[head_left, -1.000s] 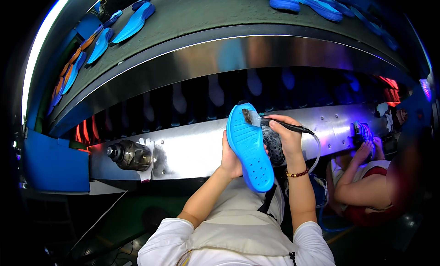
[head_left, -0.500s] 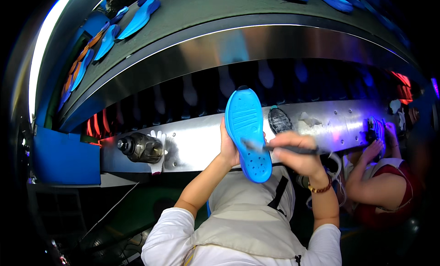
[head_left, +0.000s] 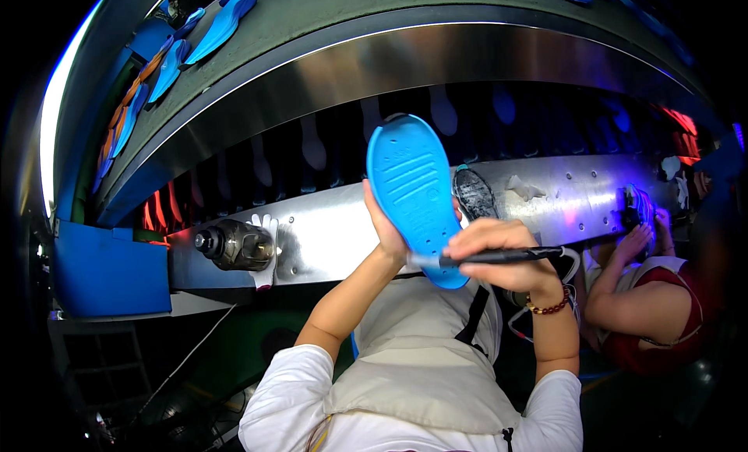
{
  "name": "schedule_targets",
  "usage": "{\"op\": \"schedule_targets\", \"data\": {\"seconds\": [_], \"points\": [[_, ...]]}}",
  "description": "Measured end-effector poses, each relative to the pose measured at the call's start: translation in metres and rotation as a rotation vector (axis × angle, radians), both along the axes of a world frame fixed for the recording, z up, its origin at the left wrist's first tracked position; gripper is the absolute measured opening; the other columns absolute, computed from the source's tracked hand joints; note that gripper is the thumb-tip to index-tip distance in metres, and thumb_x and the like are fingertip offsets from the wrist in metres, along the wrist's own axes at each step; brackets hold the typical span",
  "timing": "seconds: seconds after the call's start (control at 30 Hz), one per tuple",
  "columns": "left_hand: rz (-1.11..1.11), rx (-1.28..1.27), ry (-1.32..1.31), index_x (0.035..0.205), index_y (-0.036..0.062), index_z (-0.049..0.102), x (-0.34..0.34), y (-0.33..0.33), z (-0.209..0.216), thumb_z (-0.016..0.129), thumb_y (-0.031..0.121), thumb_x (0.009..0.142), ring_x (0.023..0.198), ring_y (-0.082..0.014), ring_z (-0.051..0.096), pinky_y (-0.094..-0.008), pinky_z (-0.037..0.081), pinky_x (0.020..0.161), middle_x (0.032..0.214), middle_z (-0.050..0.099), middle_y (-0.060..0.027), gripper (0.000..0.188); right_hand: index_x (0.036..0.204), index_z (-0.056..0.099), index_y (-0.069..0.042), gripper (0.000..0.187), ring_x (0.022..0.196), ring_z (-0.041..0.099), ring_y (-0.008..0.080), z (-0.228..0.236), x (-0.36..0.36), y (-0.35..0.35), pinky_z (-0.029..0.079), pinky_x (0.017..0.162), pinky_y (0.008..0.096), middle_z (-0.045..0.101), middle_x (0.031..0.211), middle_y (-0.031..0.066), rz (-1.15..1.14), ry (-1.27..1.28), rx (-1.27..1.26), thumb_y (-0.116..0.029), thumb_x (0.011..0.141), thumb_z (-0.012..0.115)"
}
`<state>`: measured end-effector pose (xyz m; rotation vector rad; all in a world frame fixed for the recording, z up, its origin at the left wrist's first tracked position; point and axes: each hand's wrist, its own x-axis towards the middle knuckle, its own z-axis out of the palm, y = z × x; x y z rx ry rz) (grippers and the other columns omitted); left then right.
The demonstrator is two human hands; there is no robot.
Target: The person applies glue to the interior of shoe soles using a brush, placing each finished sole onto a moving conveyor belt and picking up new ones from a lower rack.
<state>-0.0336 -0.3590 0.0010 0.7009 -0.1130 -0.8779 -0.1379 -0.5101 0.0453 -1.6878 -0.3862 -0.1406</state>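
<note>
Everything here placed off the ledge (head_left: 335,253), that long shiny metal strip running across in front of the person.

The blue sole (head_left: 413,191) is up in front of the ledge, about halfway along it, with one end toward the ledge's far side and the other over its near edge. Ribbed and dotted face is up. Left hand (head_left: 383,226) has it gripped from behind, thumb along the left rim and fingertips showing at the right. Right hand (head_left: 502,253) is closed around the brush (head_left: 534,254), black handle lying roughly along the ledge's near edge. Its pale head is a blur over the low end of the sole, so can't tell if it's actually touching. White cord (head_left: 573,263) comes off the handle's back end.

On the ledge itself: a dark sole (head_left: 473,192) just right of the middle, a scrap (head_left: 526,188) right of that, and over on the left part a smoky bottle (head_left: 241,245) lying on a white glove (head_left: 265,279). A co-worker (head_left: 650,300) sits at the ledge's right end, hands on a shoe (head_left: 640,206). Beyond the ledge and higher up there's a green belt (head_left: 358,4) carrying more soles (head_left: 224,27).
</note>
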Motion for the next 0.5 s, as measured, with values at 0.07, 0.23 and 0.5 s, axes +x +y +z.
{"op": "schedule_targets", "data": {"seconds": [0.07, 0.23, 0.5], "points": [[0.064, -0.151, -0.033, 0.113, 0.0031, 0.047, 0.004, -0.003, -0.001, 0.007, 0.081, 0.069, 0.075, -0.0294, 0.059, -0.0415, 0.050, 0.067, 0.086, 0.059, -0.0194, 0.098, 0.088, 0.065, 0.000, 0.021, 0.088, 0.061, 0.0213, -0.004, 0.000, -0.004, 0.048, 0.079, 0.0310, 0.065, 0.091, 0.0120, 0.013, 0.058, 0.234, 0.000, 0.067, 0.068], [0.265, -0.201, -0.020, 0.108, 0.0006, 0.048, 0.013, -0.005, 0.001, 0.009, 0.082, 0.068, 0.071, -0.0302, 0.059, -0.0401, 0.049, 0.064, 0.083, 0.058, -0.0205, 0.099, 0.087, 0.066, -0.001, 0.022, 0.089, 0.061, 0.0220, -0.007, -0.002, -0.003, 0.048, 0.079, 0.0309, 0.065, 0.090, 0.0108, -0.043, -0.060, -0.011, 0.004, 0.066, 0.068], [0.280, -0.197, -0.036, 0.107, 0.0010, 0.048, 0.018, 0.000, 0.010, 0.010, 0.082, 0.068, 0.071, -0.0296, 0.058, -0.0400, 0.048, 0.065, 0.084, 0.058, -0.0198, 0.098, 0.089, 0.066, -0.001, 0.025, 0.091, 0.060, 0.0214, -0.020, -0.016, -0.003, 0.048, 0.081, 0.0309, 0.065, 0.092, 0.0104, -0.151, -0.016, -0.065, 0.003, 0.065, 0.070]]}}
